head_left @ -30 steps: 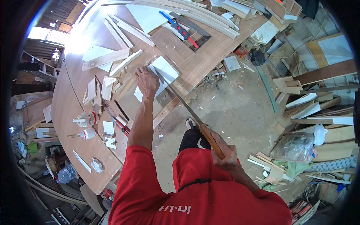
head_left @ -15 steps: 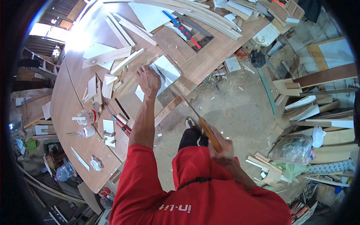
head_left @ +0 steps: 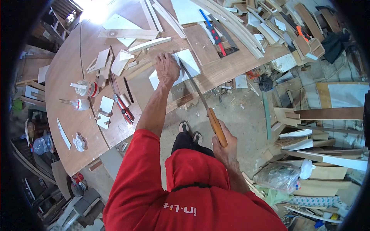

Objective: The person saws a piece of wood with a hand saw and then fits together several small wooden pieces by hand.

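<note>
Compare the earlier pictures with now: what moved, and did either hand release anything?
The right hand and the saw have moved forward, bringing the handle nearer the white board. The view has shifted, so the board sits further right in the picture and a second sandal shows. Nothing was taken up or let go: the left hand still rests on the board, the right still holds the saw.

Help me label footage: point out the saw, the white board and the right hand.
Saw (head_left: pixel 201 97): head view, on the blade.
White board (head_left: pixel 192 62): head view, top face.
Right hand (head_left: pixel 229 148): head view, its back.
</note>
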A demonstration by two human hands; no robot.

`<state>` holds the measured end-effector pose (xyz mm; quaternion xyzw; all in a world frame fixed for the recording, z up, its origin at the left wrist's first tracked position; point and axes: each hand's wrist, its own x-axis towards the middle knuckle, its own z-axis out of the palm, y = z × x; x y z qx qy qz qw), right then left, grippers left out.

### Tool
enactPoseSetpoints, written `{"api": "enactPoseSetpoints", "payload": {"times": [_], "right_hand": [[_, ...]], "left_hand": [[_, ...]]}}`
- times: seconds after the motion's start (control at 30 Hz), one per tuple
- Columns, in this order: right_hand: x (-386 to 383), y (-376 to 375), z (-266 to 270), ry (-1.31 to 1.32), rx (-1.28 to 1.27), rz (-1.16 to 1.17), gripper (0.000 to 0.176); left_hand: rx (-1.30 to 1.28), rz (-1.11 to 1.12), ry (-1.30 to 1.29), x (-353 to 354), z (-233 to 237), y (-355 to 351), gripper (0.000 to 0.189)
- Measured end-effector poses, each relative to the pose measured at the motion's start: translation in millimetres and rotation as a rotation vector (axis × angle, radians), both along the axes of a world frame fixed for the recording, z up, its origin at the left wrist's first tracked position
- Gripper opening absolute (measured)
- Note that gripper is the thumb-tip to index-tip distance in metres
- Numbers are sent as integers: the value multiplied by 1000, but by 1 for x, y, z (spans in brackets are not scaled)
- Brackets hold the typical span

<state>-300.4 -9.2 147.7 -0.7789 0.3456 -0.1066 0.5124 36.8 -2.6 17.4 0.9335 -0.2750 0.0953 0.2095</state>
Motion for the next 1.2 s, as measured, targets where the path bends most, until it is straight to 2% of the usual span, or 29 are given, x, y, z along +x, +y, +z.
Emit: {"api": "enactPoseSetpoints", "payload": {"times": [0.13,0.2,0.3,0.43,0.6,0.7,0.8,0.9,1.0,1.13,1.2], "right_hand": [[-27,11,9,-60,-115,51,55],[-50,13,23,45,-19,51,53],[-47,10,14,53,-34,49,55],[4,3,-17,-1,-65,40,53],[-52,17,7,-15,-25,24,51],[-36,16,6,-1,23,9,54],[7,9,-17,20,37,-39,55],[-22,12,-23,-33,-45,-8,54],[-57,18,7,50,15,13,54],[-26,6,-8,-10,-95,17,55],[1,-1,-13,43,71,29,55]], "left_hand": [[-8,-1,52,4,1,-4,29],[82,2,38,1,-2,-2,30],[68,-1,0,1,-5,-3,29],[102,-10,48,1,3,-1,29],[56,20,93,2,-4,-3,29],[42,25,66,-2,0,-2,29],[108,44,112,2,-2,0,30],[85,32,95,2,-3,-1,30],[69,24,46,3,-6,-1,30],[48,33,59,2,-11,-1,30],[133,-16,-3,7,-13,2,29]]}}
